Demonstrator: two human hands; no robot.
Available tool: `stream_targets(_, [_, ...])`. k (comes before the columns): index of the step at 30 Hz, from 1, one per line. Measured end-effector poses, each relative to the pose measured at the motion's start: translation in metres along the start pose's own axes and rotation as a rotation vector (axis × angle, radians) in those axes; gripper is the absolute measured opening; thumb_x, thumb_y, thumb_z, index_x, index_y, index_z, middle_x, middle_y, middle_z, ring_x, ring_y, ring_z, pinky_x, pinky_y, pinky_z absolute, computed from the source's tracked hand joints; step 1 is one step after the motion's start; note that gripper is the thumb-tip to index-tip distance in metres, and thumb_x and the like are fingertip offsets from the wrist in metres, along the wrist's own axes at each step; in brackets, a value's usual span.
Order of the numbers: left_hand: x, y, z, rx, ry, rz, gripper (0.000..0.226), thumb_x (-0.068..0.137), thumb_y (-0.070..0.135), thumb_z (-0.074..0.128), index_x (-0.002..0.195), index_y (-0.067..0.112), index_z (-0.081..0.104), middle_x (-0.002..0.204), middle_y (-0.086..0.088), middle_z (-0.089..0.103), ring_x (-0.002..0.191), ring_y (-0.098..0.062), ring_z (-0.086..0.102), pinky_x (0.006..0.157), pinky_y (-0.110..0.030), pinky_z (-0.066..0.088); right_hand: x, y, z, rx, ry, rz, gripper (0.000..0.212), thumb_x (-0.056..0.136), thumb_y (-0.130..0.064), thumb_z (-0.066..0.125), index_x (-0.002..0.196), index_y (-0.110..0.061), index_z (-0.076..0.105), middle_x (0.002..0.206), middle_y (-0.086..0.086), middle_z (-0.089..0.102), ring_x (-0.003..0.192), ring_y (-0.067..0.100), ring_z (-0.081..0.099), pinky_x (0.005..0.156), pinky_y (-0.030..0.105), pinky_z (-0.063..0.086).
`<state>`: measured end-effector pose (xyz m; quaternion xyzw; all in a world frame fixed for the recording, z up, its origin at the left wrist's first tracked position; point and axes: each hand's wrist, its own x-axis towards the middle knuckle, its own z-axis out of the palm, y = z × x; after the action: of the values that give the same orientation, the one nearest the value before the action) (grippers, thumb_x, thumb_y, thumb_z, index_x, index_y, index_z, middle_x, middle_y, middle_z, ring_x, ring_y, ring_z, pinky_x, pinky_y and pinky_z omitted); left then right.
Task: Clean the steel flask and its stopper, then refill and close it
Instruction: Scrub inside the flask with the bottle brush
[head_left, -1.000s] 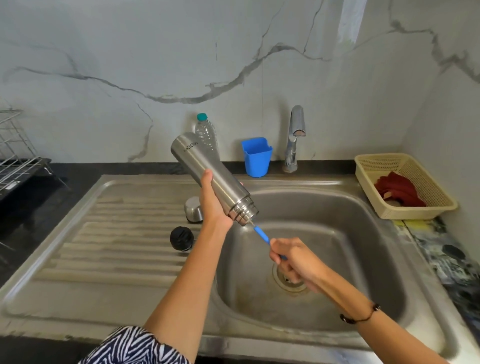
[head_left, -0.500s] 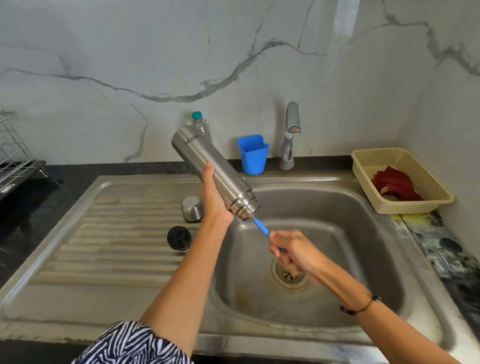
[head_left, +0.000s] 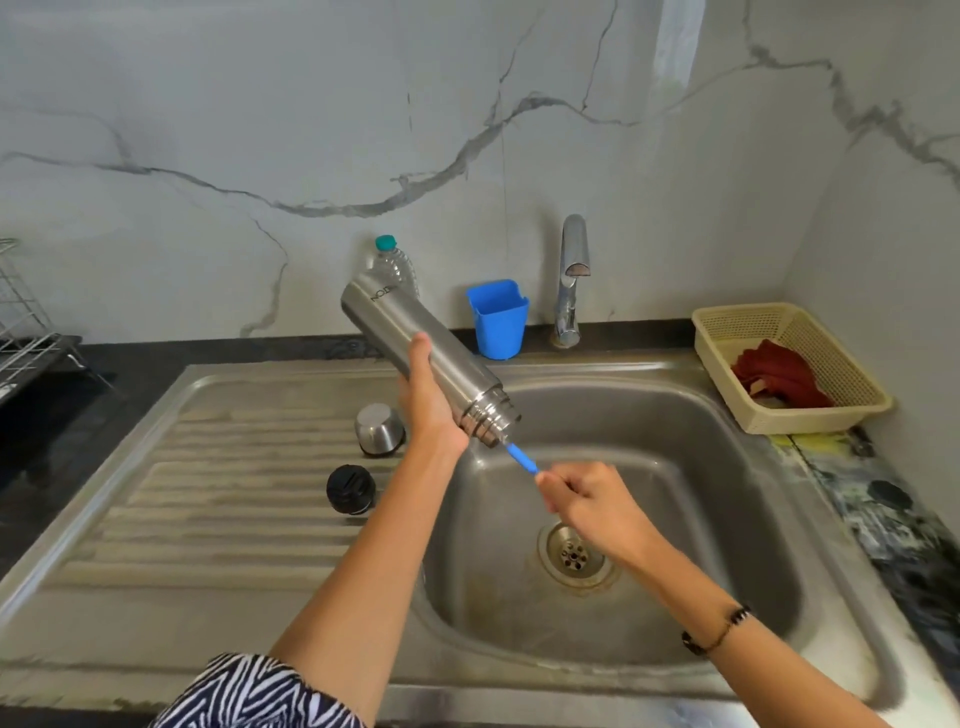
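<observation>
My left hand (head_left: 428, 402) grips the steel flask (head_left: 415, 348), tilted with its open mouth pointing down and right over the sink basin (head_left: 675, 467). A blue brush handle (head_left: 521, 457) sticks out of the flask's mouth; the brush end is hidden inside. My right hand (head_left: 592, 501) holds the handle's lower end just below the mouth. The black stopper (head_left: 350, 488) and the steel cup lid (head_left: 379, 428) stand on the ribbed draining board (head_left: 234, 493), left of my left wrist.
A tap (head_left: 571, 280) stands behind the basin, with a blue plastic holder (head_left: 497, 318) and a clear bottle with a teal cap (head_left: 392, 265) to its left. A cream basket (head_left: 789, 322) with a red cloth sits at right. A wire rack (head_left: 21, 332) is at far left.
The flask and both hands have stayed close together over the basin; my right hand has shifted slightly along the brush's line. Stopper and lid have not moved.
</observation>
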<state>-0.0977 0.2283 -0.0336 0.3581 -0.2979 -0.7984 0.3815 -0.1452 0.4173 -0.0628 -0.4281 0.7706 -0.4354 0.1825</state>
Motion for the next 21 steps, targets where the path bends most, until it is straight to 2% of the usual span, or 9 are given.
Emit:
stream_targets(3, [0.007,0.004,-0.007,-0.038,0.069,0.02,0.066,0.072,0.053,0.073,0.123,0.015,0.053,0.107,-0.015,0.067,0.087,-0.029,0.071,0.075,-0.044,0.058,-0.006,0.01,0.002,-0.172,0.003,-0.084,0.044,0.082,-0.051,0.037,0.05,-0.022,0.034,0.048,0.007,0.044,0.053,0.026,0.042,0.054,0.034,0.035])
stream_targets(5, [0.002,-0.003,-0.005,-0.009,0.07,0.021,0.059,0.077,0.048,0.071,0.121,0.014,0.054,0.101,-0.013,0.067,0.085,-0.028,0.07,0.077,-0.045,0.058,-0.002,0.008,0.007,-0.235,0.048,-0.104,0.043,0.077,-0.056,0.028,0.048,-0.023,0.027,0.045,0.001,0.034,0.055,0.025,0.034,0.054,0.034,0.031])
stream_targets(7, [-0.002,-0.005,-0.004,0.007,0.045,0.016,0.053,0.08,0.044,0.069,0.12,0.013,0.055,0.094,-0.012,0.066,0.079,-0.026,0.068,0.076,-0.044,0.058,-0.002,0.006,0.011,-0.299,0.081,-0.115,0.043,0.079,-0.051,0.032,0.049,-0.021,0.027,0.042,-0.002,0.03,0.054,0.021,0.03,0.053,0.033,0.03])
stream_targets(10, [0.003,0.002,-0.007,-0.014,0.075,0.021,0.056,0.08,0.045,0.069,0.123,0.013,0.054,0.095,-0.011,0.065,0.078,-0.026,0.068,0.071,-0.042,0.058,-0.011,0.011,0.009,-0.467,0.16,-0.18,0.039,0.08,-0.046,0.033,0.053,-0.019,0.039,0.041,-0.001,0.042,0.046,0.028,0.041,0.045,0.03,0.031])
stream_targets(12, [0.002,-0.002,-0.005,0.004,0.094,0.016,0.052,0.081,0.044,0.068,0.12,0.013,0.054,0.093,-0.01,0.065,0.077,-0.025,0.068,0.07,-0.04,0.058,-0.007,0.006,0.01,-0.628,0.215,-0.19,0.034,0.078,-0.04,0.038,0.051,-0.019,0.04,0.038,0.001,0.044,0.037,0.029,0.045,0.036,0.025,0.024])
stream_targets(14, [-0.002,-0.005,-0.003,0.027,0.091,-0.016,0.05,0.081,0.045,0.069,0.118,0.014,0.055,0.093,-0.01,0.065,0.079,-0.026,0.068,0.072,-0.041,0.058,-0.002,0.002,0.013,-0.735,0.24,-0.204,0.032,0.077,-0.036,0.04,0.05,-0.018,0.04,0.034,0.002,0.042,0.031,0.027,0.043,0.035,0.019,0.018])
stream_targets(18, [0.005,0.004,-0.006,0.008,0.16,0.008,0.059,0.077,0.046,0.072,0.123,0.014,0.055,0.102,-0.012,0.067,0.085,-0.028,0.069,0.076,-0.047,0.059,-0.012,0.01,0.005,-0.805,0.336,-0.366,0.031,0.079,-0.031,0.042,0.052,-0.017,0.046,0.035,0.0,0.043,0.027,0.026,0.041,0.031,0.017,0.02])
stream_targets(21, [-0.006,-0.006,-0.002,0.052,0.153,0.005,0.054,0.079,0.044,0.071,0.12,0.012,0.056,0.103,-0.014,0.067,0.087,-0.03,0.069,0.073,-0.045,0.059,-0.005,0.006,0.012,-0.823,0.339,-0.332,0.028,0.078,-0.026,0.043,0.052,-0.016,0.048,0.036,0.0,0.043,0.026,0.026,0.039,0.031,0.017,0.02])
